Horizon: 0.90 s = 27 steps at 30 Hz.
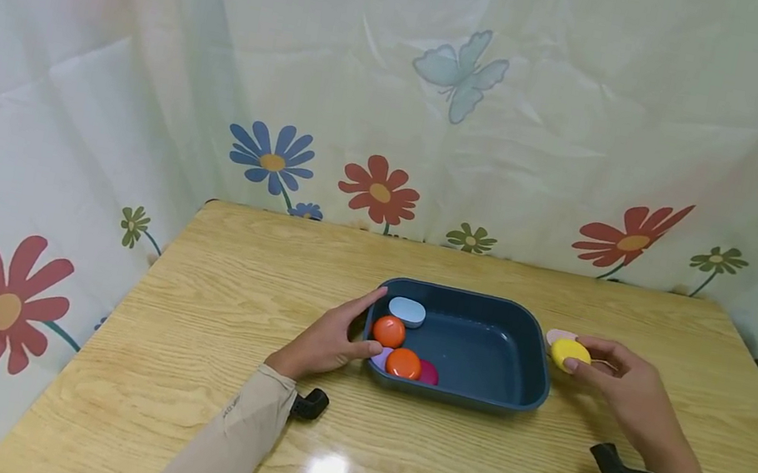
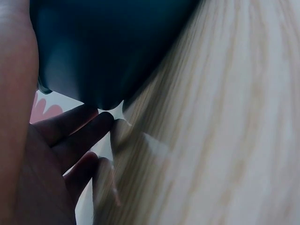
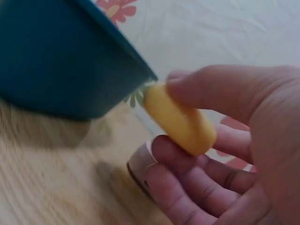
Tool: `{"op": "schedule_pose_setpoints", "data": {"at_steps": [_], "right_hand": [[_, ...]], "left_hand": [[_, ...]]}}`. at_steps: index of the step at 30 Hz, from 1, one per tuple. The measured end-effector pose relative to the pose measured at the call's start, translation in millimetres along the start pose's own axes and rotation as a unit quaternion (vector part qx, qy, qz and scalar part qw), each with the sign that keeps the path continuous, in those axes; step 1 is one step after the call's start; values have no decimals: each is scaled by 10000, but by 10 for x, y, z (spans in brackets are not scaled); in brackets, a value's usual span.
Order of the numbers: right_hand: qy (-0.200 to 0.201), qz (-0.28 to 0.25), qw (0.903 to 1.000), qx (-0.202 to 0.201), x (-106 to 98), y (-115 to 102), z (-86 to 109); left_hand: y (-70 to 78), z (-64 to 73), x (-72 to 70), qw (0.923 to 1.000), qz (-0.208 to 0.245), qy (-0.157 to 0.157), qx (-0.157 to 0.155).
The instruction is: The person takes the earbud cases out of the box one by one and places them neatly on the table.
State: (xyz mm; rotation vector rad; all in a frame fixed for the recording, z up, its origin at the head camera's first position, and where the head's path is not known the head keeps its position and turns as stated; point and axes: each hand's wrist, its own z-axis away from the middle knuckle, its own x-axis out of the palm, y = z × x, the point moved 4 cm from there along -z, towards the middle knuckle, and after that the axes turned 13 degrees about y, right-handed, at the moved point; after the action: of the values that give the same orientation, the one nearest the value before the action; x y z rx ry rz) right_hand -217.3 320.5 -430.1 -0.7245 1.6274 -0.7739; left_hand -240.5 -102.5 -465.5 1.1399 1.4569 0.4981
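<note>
A dark blue rectangular basin [image 1: 472, 397] sits on the wooden table. At its left end, my left hand [image 1: 326, 341] holds the wall, thumb over the near rim and forefinger along the far part. The left wrist view has the other fingers [image 2: 82, 136] against the basin's outside. My right hand [image 1: 629, 391] pinches a smooth yellow oval piece [image 3: 180, 122] between thumb and fingers, just outside the basin's right end. Beside it on the table lies a pale pink rounded piece [image 1: 559, 336], partly hidden by the yellow one; the fingertips overlap it in the right wrist view.
Inside the basin's left part are a light blue oval piece [image 1: 407, 312], two orange round pieces [image 1: 389, 331], a lilac piece [image 1: 379, 358] and a magenta piece [image 1: 429, 374]. A flowered curtain [image 1: 517, 142] hangs behind the table [image 1: 253, 257].
</note>
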Motion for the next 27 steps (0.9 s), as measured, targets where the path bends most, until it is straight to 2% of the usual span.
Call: {"op": "schedule_pose_setpoints", "data": {"at_steps": [6, 13, 20, 27], "right_hand": [[-362, 247, 9990, 96, 20, 93, -15], [-407, 528, 9974, 263, 24, 127, -20], [-351, 727, 9967, 127, 34, 118, -36], [-338, 714, 9969, 63, 43, 115, -33]], "left_hand": [[0, 2, -12, 10000, 56, -12, -11], [6, 8, -2, 10000, 59, 8, 22], [3, 8, 3, 10000, 70, -2, -24], [20, 4, -5, 10000, 97, -2, 21]]}}
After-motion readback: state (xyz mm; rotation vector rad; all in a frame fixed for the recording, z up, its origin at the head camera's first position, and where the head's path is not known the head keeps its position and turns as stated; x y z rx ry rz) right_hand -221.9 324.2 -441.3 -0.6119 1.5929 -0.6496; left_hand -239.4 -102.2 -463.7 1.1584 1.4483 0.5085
